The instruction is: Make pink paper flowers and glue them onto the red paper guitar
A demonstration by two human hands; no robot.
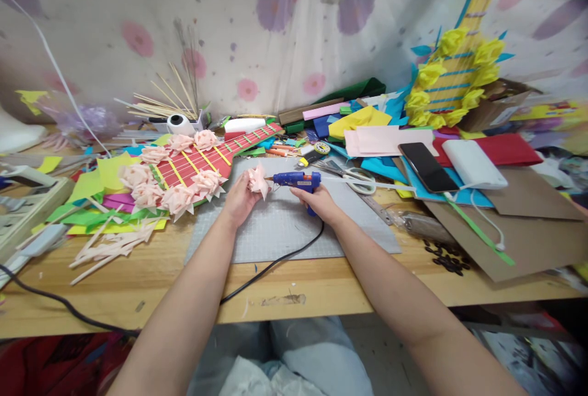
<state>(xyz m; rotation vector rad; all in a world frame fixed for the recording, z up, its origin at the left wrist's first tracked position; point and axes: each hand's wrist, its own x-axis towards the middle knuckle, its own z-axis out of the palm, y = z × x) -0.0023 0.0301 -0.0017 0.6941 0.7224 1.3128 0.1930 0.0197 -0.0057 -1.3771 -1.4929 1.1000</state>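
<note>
My left hand [239, 198] is closed on a pink paper flower [258, 180], held just above a grey cutting mat [285, 224]. Gripping a blue glue gun [296, 181], my right hand [316, 201] points the gun's nozzle left at the flower, almost touching it. The gun's black cord [271, 264] runs back over the table edge. Left of the flower lies a red paper guitar [193, 166] ringed with several pink paper flowers.
Scissors [353, 176], a black phone [427, 167] and a white power bank [473, 163] lie right of the mat. Coloured paper sheets are piled behind. A yellow flower-covered guitar [454, 77] leans at the back right. Paper strips [110, 249] lie at left on the wooden table [321, 289].
</note>
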